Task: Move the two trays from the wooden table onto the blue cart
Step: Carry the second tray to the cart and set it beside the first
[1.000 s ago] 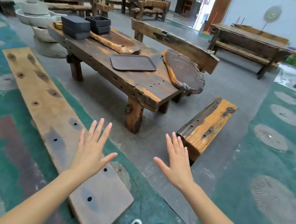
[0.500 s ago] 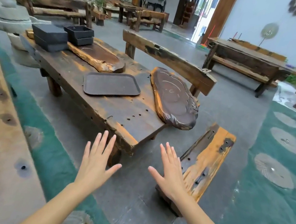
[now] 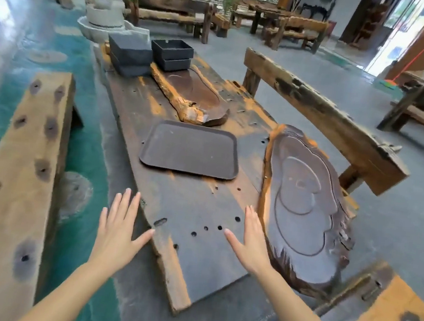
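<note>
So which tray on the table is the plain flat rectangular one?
The dark tray mid-table; the two wooden slab trays have irregular carved outlines.

Left hand [image 3: 117, 231] and right hand [image 3: 250, 245] spread flat, empty, above near end of wooden desk [image 3: 184, 262]. Dark rectangular tray [image 3: 191, 149] mid-desk; carved slab tray [image 3: 305, 209] at right edge.

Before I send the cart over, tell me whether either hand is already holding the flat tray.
No: the left hand and right hand hover open, short of the tray.
</note>
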